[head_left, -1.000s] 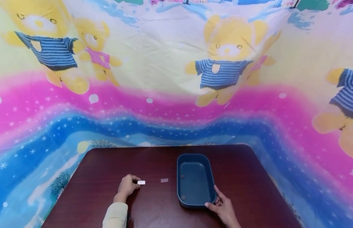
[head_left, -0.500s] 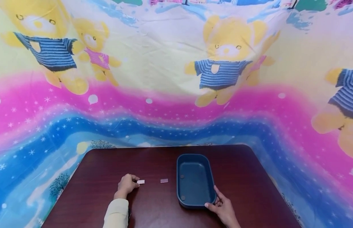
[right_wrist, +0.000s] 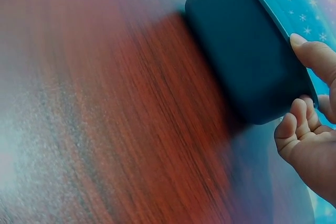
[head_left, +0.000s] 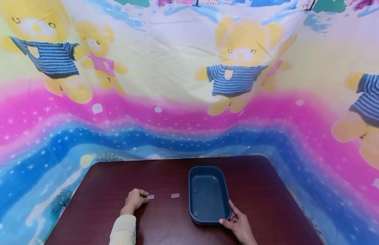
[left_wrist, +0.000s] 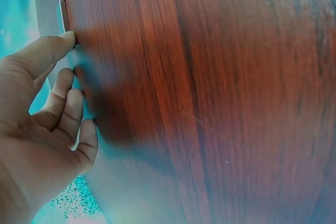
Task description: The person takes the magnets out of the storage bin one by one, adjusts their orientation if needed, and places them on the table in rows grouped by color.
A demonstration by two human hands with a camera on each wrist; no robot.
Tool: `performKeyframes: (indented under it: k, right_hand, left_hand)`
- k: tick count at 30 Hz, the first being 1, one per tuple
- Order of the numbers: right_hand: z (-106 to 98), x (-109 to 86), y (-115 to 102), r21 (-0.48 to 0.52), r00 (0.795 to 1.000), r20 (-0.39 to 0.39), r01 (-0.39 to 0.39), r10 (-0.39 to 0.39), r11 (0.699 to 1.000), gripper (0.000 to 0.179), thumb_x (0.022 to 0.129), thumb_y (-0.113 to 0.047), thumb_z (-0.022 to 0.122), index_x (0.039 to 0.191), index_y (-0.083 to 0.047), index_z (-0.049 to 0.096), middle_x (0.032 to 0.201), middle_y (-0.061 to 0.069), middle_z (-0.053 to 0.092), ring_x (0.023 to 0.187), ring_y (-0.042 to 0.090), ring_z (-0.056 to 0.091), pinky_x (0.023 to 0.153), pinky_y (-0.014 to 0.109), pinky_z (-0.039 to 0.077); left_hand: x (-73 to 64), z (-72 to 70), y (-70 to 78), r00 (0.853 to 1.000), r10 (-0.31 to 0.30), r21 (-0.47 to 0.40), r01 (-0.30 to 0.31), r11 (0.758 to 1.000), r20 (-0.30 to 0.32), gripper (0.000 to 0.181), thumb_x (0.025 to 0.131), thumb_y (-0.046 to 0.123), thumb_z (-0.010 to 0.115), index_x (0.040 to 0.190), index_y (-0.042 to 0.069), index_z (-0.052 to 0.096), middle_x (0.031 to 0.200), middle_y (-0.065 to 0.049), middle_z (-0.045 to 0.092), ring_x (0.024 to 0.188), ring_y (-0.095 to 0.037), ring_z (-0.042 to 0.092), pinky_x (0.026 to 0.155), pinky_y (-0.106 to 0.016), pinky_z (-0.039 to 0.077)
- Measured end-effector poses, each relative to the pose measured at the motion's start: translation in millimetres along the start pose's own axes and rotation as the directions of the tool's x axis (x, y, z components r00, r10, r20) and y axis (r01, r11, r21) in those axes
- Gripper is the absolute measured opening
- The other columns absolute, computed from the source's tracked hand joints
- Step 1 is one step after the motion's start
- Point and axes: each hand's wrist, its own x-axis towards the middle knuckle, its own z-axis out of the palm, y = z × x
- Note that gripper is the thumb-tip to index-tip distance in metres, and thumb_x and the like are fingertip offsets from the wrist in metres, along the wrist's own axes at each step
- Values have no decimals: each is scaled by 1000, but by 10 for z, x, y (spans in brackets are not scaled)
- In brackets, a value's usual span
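My left hand pinches one end of a small, flat, pinkish rectangular piece at the table surface. From the left wrist view, the same piece appears edge-on beyond the thumb tip, and the other fingers are loosely bent. A second, similar small rectangular piece lies flat on the table, between that hand and a dark blue rectangular container. At the container's near right corner, my right hand grips the rim and wall. The thumb is on the rim in the right wrist view.
Two small round spots show inside the container along its left side. The brown wooden table has rounded far corners. Behind it hangs a printed cloth with bears and snowflakes.
The piece in my left hand has turned from bright white to dull pink, so it seems to have tilted or been lowered. My right hand stays on the container. The head view has shifted slightly.
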Motion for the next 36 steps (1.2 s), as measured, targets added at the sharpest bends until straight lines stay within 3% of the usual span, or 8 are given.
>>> performKeyframes:
  k: [5,9,12,14,25,30,36]
  right_hand:
    - [4,-7,9,4,1000,-3,-8,8,1000,87,73,-8,79,145,-5,30,72,6,45,54,13,39,48,23,35]
    - [-11,-13,24,-75,1000,7,-11,11,997,86,73,-12,79,144,-4,31,70,5,44,54,13,40,48,23,35]
    - [-27,-23,17,-124,1000,11,0,2,992,85,74,-15,79,143,-3,32,69,4,44,55,14,41,49,24,36]
    - [-33,-30,4,-124,1000,9,2,0,992,84,74,-16,79,143,-3,33,69,4,43,55,14,40,49,24,35]
    - [-24,38,47,-50,999,-16,31,-32,998,85,71,-10,80,143,-4,35,69,5,45,54,13,41,47,23,36]
    - [-18,40,47,-70,1000,-5,29,-29,997,86,71,-13,81,143,-3,34,69,5,46,54,13,41,47,23,36]
    - [-8,21,4,-79,999,-16,31,-33,996,86,70,-9,81,142,-1,34,69,6,45,53,13,41,47,23,36]
  left_hand:
    - [-31,-4,13,1000,25,-16,-26,1000,-8,23,71,6,76,94,8,75,96,-9,68,85,-29,59,70,-45,45]
    - [-125,-52,134,1000,18,-126,-18,992,-3,32,73,4,75,104,0,69,100,-17,65,92,-32,59,75,-45,47]
    - [-224,-53,270,1000,9,-251,-9,968,1,38,75,4,74,111,-4,64,98,-19,66,91,-31,62,76,-44,48]
    - [-276,-19,351,1000,15,-287,-18,958,-11,39,75,6,75,111,-4,64,95,-17,67,88,-27,64,76,-42,48]
    - [-396,199,766,987,135,-276,-155,949,-90,37,71,11,79,106,5,68,100,-19,62,86,-33,61,72,-41,49]
    - [-458,273,915,978,201,-317,-209,925,-60,39,70,10,79,106,2,67,97,-17,60,84,-32,59,70,-37,47]
    - [-484,307,1082,962,271,-352,-249,902,16,41,71,14,79,109,4,67,102,-15,61,92,-34,57,79,-49,45]
